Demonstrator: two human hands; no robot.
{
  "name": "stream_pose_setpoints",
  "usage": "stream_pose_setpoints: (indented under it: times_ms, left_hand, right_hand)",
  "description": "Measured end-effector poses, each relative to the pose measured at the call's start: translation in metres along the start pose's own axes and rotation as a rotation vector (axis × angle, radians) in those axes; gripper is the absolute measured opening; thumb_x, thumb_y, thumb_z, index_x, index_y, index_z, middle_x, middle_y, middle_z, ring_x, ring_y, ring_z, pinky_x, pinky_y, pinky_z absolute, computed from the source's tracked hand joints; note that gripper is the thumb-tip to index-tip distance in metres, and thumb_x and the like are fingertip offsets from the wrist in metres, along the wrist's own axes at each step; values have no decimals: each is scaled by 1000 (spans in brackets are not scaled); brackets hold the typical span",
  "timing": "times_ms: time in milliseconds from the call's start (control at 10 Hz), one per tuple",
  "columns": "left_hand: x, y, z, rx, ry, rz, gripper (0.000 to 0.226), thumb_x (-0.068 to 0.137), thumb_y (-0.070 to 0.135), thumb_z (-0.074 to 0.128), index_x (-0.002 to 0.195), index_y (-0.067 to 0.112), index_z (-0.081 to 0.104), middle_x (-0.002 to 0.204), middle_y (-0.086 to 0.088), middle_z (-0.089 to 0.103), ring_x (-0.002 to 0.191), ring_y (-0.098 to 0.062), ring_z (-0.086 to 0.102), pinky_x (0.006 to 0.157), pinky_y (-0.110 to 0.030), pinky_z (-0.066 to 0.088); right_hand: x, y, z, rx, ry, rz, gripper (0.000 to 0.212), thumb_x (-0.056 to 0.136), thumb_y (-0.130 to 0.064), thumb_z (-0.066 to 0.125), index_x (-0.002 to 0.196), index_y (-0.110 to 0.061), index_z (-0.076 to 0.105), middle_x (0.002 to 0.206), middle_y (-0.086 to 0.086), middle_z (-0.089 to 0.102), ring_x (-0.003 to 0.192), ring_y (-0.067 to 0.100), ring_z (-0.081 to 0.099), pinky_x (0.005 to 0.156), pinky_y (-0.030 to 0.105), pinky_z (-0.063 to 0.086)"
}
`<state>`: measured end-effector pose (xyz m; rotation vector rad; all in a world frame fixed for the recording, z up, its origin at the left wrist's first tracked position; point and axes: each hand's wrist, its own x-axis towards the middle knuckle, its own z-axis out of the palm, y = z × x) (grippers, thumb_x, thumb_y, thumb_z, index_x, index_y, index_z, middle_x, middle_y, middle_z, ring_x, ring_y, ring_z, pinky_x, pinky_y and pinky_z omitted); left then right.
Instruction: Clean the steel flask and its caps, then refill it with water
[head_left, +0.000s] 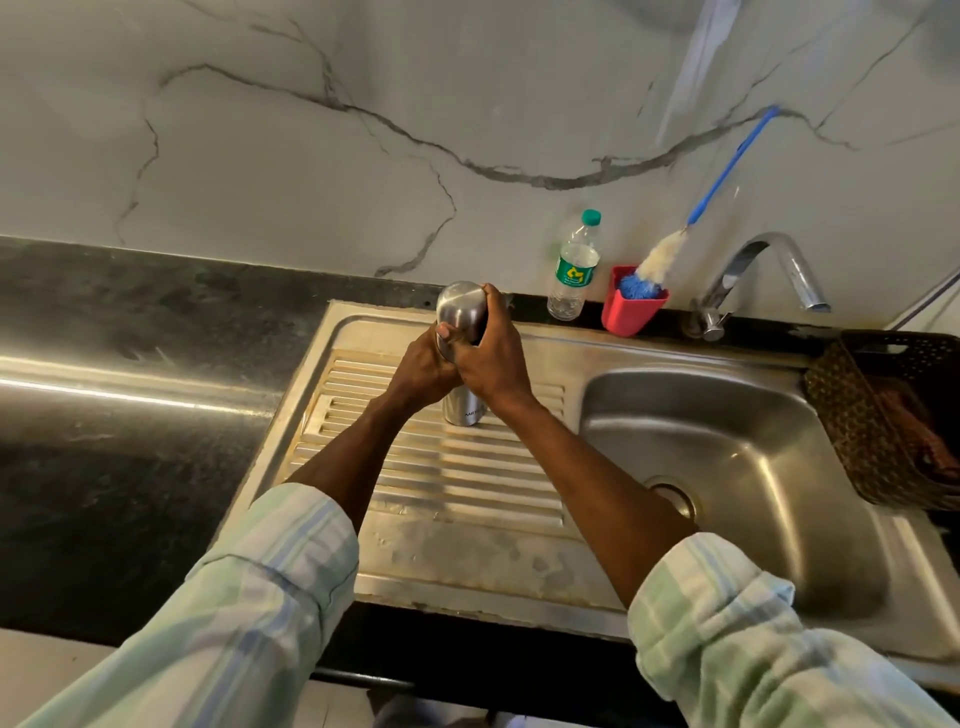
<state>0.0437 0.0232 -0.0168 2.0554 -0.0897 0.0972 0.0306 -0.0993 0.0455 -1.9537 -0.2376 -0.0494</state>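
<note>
A steel flask (464, 408) stands upright on the ribbed steel drainboard (441, 467) left of the sink basin. Its steel cap (457, 304) is on top. My left hand (423, 371) grips the flask's body around the middle. My right hand (491, 348) wraps over the upper part, with its fingers curled round the cap. Both hands hide most of the flask's middle. Only the base and the cap's top show.
A sink basin (727, 467) with a drain lies to the right, under a chrome tap (763, 270). A plastic water bottle (574, 267) and a red holder (631, 306) with a blue-handled bottle brush (722, 176) stand at the back. A brown basket (893, 415) sits at far right. Black counter (130, 364) extends left.
</note>
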Motion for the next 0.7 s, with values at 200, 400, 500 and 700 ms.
stream_pose_setpoints:
  times_ms: [200,400,500,700]
  left_hand:
    - [-3,10,-4,-39,-59,37,41,78,38,66,111,14,65,93,2,72,86,-12,70,71,-28,58]
    - [-6,16,-11,-17,-153,-28,55,81,36,79,128,19,56,111,-4,69,104,-21,68,87,-42,58]
    - [-9,18,-18,143,-164,-80,76,74,29,85,137,14,47,122,-6,63,112,-22,62,94,-44,55]
    - [-26,58,-34,429,-16,-59,33,82,-1,66,114,4,62,108,-14,66,101,-33,64,76,-39,52]
  right_hand:
    - [1,5,1,-31,-5,-43,72,91,-29,67,148,-14,26,145,9,42,128,24,47,91,21,39]
    - [-2,-1,-4,-26,-68,6,68,90,-38,67,143,-21,28,138,8,48,121,23,52,94,36,49]
    - [-9,-13,-13,-63,-106,49,66,86,-35,71,137,-20,33,134,7,50,117,18,50,91,33,47]
    - [-28,-12,-37,-271,35,41,70,88,-36,67,144,-10,34,145,14,42,131,27,43,104,39,43]
